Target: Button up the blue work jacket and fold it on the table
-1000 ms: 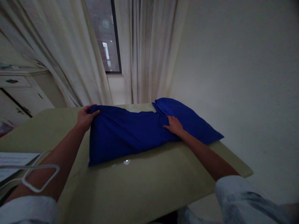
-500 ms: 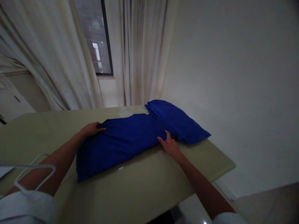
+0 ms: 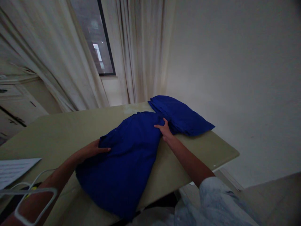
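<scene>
A piece of blue cloth (image 3: pixel 124 157), possibly a folded garment, lies slanting across the table, its near end reaching the front edge. My left hand (image 3: pixel 92 150) is closed on its left side, thumb on top and fingers hidden beneath. On the far right side of the same cloth, my right hand (image 3: pixel 164 129) grips the edge, with thumb and forefinger showing above. Just beyond that hand is a folded blue cloth bundle (image 3: pixel 181 114) at the table's back right. Whether the two blue pieces are joined, I cannot tell.
The pale green table (image 3: pixel 70 128) runs up to a white wall (image 3: pixel 235 78) and curtains (image 3: pixel 141 50). A printed sheet (image 3: pixel 16 169) lies at the left, near a white cable (image 3: pixel 35 190) crossing in front of my left arm. A cabinet (image 3: pixel 18 103) stands behind left.
The near end of the blue cloth has swung toward me and to the right. My left hand has come nearer with it, while my right hand has shifted slightly farther away. My view has turned left.
</scene>
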The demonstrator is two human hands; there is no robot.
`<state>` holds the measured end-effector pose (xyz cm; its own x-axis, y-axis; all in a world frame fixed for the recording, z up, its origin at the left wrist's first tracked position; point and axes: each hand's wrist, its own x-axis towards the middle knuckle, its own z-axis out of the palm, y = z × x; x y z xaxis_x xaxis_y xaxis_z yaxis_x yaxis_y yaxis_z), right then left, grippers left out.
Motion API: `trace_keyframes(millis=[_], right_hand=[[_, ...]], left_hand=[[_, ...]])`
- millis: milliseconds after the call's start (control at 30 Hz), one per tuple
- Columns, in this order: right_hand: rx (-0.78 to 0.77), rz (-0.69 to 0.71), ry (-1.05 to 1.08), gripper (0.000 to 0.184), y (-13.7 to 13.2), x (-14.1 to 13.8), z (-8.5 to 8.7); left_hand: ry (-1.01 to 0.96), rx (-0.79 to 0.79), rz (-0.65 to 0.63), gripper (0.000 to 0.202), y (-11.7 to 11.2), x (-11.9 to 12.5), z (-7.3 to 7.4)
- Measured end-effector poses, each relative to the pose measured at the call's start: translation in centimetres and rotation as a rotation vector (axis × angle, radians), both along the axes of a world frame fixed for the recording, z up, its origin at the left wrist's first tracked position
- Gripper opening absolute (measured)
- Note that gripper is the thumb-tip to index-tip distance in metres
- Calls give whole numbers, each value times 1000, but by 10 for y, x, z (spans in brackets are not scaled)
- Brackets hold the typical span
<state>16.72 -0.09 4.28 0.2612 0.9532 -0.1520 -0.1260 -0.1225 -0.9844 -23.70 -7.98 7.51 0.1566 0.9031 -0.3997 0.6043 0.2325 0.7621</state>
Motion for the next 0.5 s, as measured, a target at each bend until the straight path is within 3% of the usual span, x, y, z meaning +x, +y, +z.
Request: trace_keyframes(millis=[133, 267, 367, 500], right_hand=[[233, 77, -134, 89, -9, 16, 18], [334, 90, -319, 80, 0, 69, 59], [431, 60, -597, 81, 31, 126, 117], [549, 19, -993, 80, 103, 197, 225]], left_hand=[[-307, -237, 53, 100, -50, 21, 9], [-432, -146, 101, 99, -80, 71, 14], [-503, 33, 40, 96, -80, 130, 22], [-654, 339, -56, 89, -49, 227, 47]])
